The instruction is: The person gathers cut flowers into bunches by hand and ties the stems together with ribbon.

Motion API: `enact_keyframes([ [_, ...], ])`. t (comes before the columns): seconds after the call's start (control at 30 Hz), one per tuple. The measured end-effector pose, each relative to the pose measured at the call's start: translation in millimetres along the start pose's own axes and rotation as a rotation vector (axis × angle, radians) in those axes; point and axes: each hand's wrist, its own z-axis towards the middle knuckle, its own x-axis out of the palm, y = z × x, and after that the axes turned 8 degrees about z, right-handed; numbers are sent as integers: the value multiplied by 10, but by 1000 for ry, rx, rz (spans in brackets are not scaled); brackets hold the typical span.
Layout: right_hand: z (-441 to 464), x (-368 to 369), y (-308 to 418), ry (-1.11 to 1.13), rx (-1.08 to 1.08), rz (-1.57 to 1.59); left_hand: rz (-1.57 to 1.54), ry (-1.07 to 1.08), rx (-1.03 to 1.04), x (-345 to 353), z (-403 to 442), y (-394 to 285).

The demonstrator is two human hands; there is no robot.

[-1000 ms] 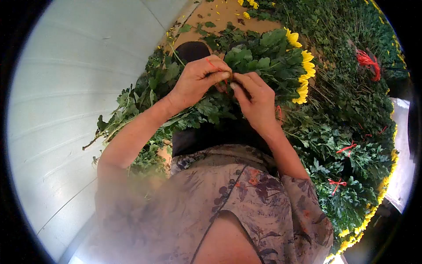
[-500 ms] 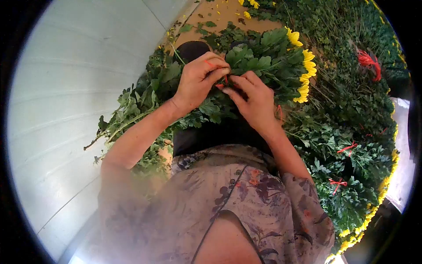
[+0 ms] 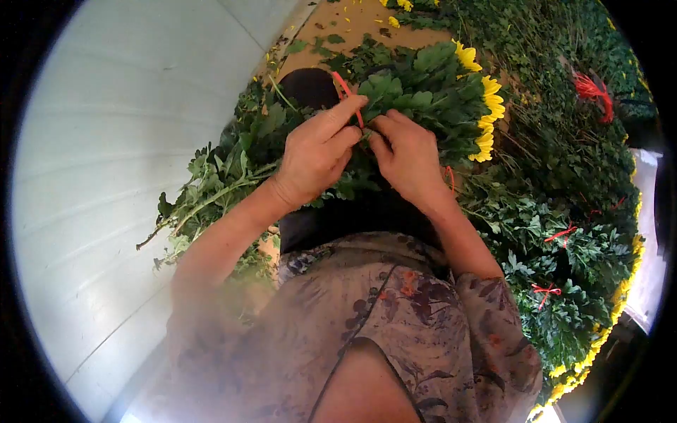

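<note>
A leafy bunch of yellow flowers (image 3: 423, 92) lies across my lap, its blooms to the right and its stems to the left. Around its middle runs a red tie (image 3: 343, 86). My left hand (image 3: 321, 148) is closed on the tie, thumb and forefinger near each other, with a loose length standing up above the fingers. Close beside it on the right, my right hand (image 3: 409, 156) has its fingers pinched at the bunch near the tie. What its fingertips hold is hidden.
Bunches of greens with red ties (image 3: 546, 290) are piled on the right, edged by yellow blooms (image 3: 601, 338). A bundle of red strings (image 3: 594, 95) lies on the greens. A pale panel (image 3: 134, 162) stands at left. Fallen leaves lie on the brown floor (image 3: 352, 22).
My left hand has shifted slightly down and left from the right fingertips. More of the red tie now shows above its fingers.
</note>
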Motion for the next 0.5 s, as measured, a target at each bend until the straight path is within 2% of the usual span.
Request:
enact_keyframes([
  [0.03, -1, -19, 8, 43, -4, -34, 56, -32, 139, 2, 12, 15],
  [0.17, -52, -17, -91, -9, -59, 160, 86, -77, 161, 51, 4, 50],
  [0.27, -91, -49, -76, 40, 5, 327, 21, -31, 52, 60, -42, 29],
  [0.37, -96, -32, -59, 57, 34, 297, -21, -83, 10, 89, -34, 8],
  [0.43, -72, -19, -78, 55, -45, 163, -28, -10, -171, 71, -30, -42],
  [0.5, -38, -66, -90, 91, -47, 167, -46, -12, -133, 71, -33, -15],
])
